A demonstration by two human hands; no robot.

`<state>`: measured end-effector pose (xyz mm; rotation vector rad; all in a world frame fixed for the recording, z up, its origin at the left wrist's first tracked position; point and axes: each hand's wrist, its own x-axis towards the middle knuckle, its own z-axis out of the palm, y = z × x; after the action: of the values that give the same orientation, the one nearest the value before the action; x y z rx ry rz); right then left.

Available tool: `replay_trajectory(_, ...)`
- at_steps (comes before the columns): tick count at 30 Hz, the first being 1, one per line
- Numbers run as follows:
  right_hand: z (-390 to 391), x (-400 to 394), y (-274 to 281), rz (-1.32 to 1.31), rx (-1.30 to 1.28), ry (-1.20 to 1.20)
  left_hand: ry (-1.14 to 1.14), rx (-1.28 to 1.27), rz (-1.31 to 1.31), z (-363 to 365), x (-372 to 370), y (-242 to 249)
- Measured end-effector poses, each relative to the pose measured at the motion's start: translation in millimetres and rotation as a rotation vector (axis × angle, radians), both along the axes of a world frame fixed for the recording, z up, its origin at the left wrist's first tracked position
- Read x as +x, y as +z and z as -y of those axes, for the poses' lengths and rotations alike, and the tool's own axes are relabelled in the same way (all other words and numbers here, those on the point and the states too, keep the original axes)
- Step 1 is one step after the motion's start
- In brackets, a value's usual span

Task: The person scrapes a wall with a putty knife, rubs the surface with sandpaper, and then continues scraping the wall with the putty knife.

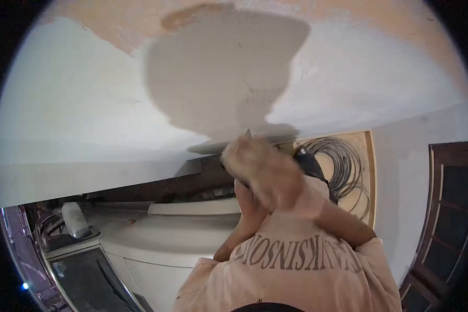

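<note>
My right hand (268,174) is smeared by motion in front of my chest, close to the lower edge of a plastered surface (114,93). Its fingers look curled closed. A small grey pointed tip (248,133) sticks out just beyond it; I cannot make out what it belongs to. My left hand (251,202) is below and partly behind the right one, so its fingers are mostly hidden. Pale smooth plaster covers most of the surface, with bare orange patches (114,26) along the far edge. A large shadow falls across its middle.
A pale car (166,239) with a side mirror (75,219) stands close on the left. Coiled cable (343,166) lies against a wooden board (370,156) to the right. A dark framed door or window (452,208) is at the far right.
</note>
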<state>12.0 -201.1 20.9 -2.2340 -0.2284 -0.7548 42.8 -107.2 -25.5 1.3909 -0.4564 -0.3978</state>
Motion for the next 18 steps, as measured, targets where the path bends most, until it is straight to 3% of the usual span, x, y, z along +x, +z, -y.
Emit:
replay_trajectory(5, 6.7, 1.6, 3.5, -0.064, -0.032, -0.005, 0.027, 0.073, 0.031, -6.5, -7.0, -0.5)
replay_trajectory(7, -8.2, -4.0, 8.5, -0.032, -0.007, 0.104, 0.084, -0.19, -0.07, 3.9, -14.7, -3.0)
replay_trajectory(12, -8.0, 5.9, -10.1, 0.003, -0.178, -0.083, 0.002, -0.004, 0.021, -3.7, -0.9, -2.4)
replay_trajectory(17, -7.0, 7.1, 3.6, -0.024, -0.066, 0.069, 0.073, 0.15, 0.037, -11.9, -5.2, -3.7)
replay_trajectory(18, -8.2, 5.9, 5.7, -0.036, -0.053, 0.089, 0.112, 0.044, 0.12, -9.7, -7.0, -5.7)
